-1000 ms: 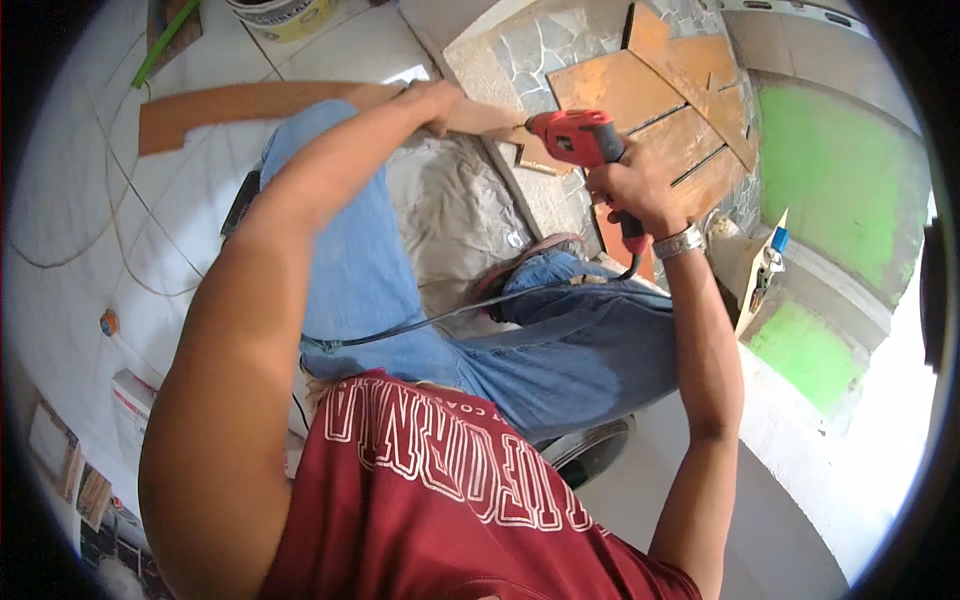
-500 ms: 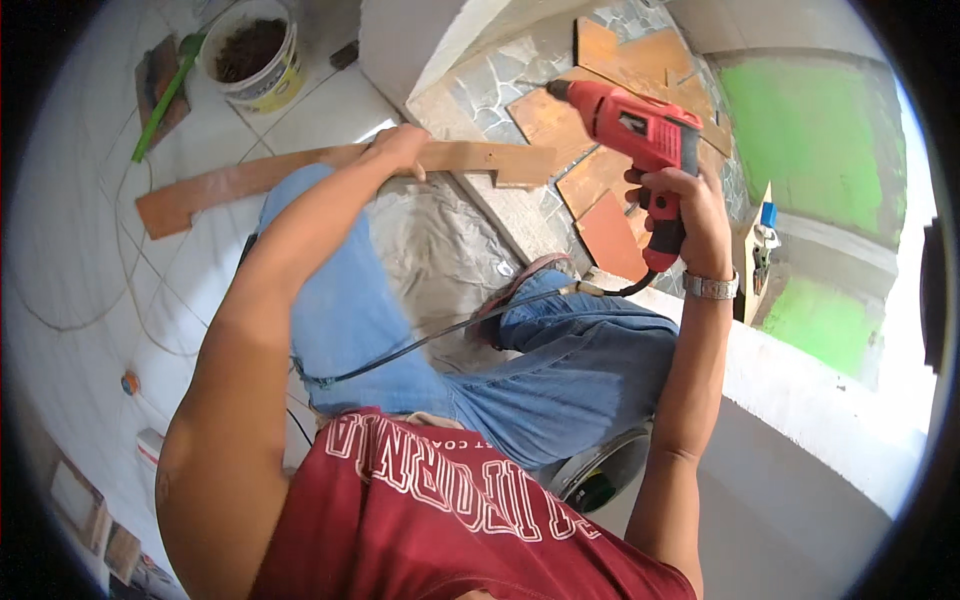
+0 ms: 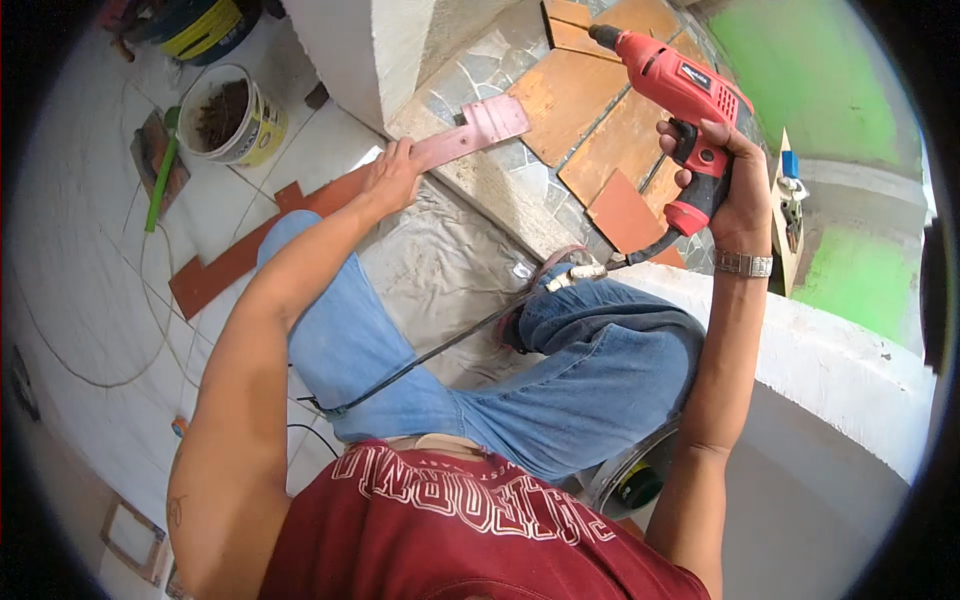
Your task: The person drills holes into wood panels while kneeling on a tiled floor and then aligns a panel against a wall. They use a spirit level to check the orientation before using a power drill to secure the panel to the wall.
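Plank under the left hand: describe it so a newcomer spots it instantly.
Find the white pillar at the top, left of centre. Just below its foot, the left hand grips a long, slanting plank. Unlike the orange-brown boards to the upper right, it is notched near both ends and turns from reddish-brown to pinkish.
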`<action>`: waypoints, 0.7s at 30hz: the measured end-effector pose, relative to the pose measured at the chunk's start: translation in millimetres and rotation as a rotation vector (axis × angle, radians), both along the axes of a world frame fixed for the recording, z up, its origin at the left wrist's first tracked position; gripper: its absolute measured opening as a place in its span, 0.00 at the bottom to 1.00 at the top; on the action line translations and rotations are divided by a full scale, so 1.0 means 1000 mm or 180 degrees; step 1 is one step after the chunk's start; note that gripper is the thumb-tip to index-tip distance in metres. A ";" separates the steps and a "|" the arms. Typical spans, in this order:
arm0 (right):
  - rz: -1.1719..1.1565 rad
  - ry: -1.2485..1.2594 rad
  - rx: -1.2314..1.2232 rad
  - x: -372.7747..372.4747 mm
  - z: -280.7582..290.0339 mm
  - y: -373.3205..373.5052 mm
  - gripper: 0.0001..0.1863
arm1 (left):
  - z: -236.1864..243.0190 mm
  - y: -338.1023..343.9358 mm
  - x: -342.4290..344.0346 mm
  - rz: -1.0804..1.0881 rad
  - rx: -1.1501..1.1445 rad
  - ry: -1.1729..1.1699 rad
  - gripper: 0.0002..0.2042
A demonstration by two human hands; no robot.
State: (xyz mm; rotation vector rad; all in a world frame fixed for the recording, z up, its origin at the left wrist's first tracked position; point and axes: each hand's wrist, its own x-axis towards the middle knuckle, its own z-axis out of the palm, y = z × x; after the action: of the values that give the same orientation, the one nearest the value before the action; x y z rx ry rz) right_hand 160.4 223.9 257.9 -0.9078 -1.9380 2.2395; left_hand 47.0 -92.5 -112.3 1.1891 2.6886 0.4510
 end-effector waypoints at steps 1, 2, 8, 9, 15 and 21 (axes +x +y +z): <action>0.0056 0.0083 -0.0071 -0.004 0.001 -0.004 0.22 | -0.012 0.004 -0.010 -0.0043 0.0579 -0.0132 0.26; 0.0080 0.0147 -0.0106 -0.005 0.003 -0.003 0.21 | -0.015 0.013 -0.015 -0.0118 0.1190 -0.0293 0.25; 0.0006 0.0474 -0.0350 0.005 0.011 0.006 0.25 | -0.015 0.061 -0.014 0.0116 0.0309 -0.0448 0.27; -0.0032 0.0528 -0.0383 0.007 0.012 0.007 0.25 | -0.019 0.059 -0.015 0.0134 0.0314 -0.0513 0.27; -0.0304 0.0733 -0.0455 0.022 0.018 0.017 0.24 | -0.022 0.063 -0.013 0.0065 0.0502 -0.0594 0.24; -0.0658 0.0980 -0.0721 0.023 0.017 0.018 0.22 | -0.039 0.053 -0.020 0.0155 0.0765 -0.0530 0.20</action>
State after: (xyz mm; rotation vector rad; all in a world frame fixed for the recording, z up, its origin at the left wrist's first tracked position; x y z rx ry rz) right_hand 183.3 241.8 275.3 -0.6930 -1.4188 2.3410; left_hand 27.1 -39.7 -150.8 1.0891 2.5792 0.8615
